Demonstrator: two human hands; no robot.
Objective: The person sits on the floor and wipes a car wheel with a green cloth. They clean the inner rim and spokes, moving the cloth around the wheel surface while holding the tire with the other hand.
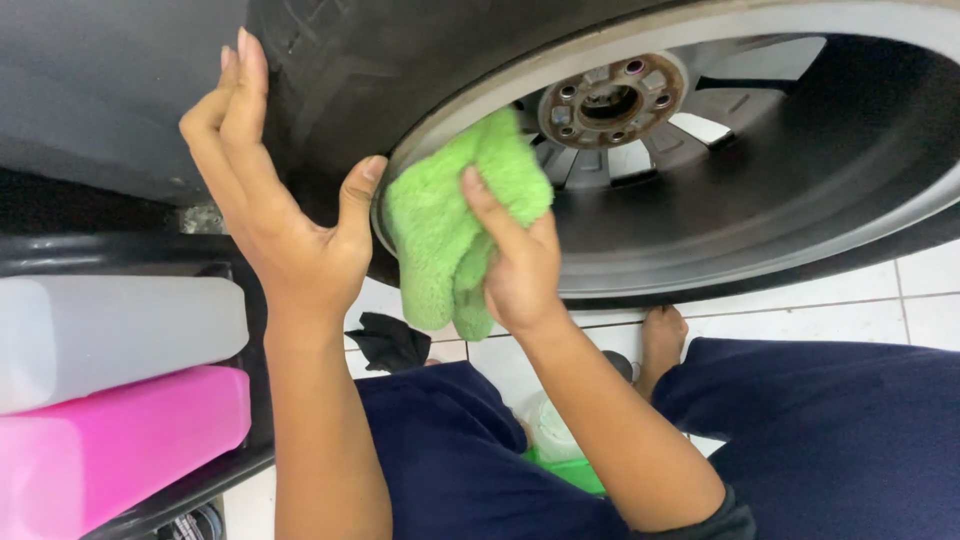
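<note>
Head view, looking down past your knees at a wheel stood on its tread: at far left a translucent white container and a pink container lie stacked in a black rack, just beside your left forearm. Your left hand presses flat against the tyre, fingers straight and together, thumb spread toward the rim's lip; it clasps nothing, only braces. Next to it, your right hand is closed on a green microfibre cloth, bunched and held against the inner edge of the alloy rim, with the rusty hub above and to the right. Below, a small dark rag lies on the white tiled floor, and your bare foot rests under the wheel.

The risks, as they appear: the wheel stands upright and only your open palm steadies it, so a hard wipe could roll or tip it toward your foot. The cloth hangs loose below your fingers and could slip out or drag on the floor and pick up grit that scratches the rim. An elbow swung back could knock the containers in the rack.
</note>
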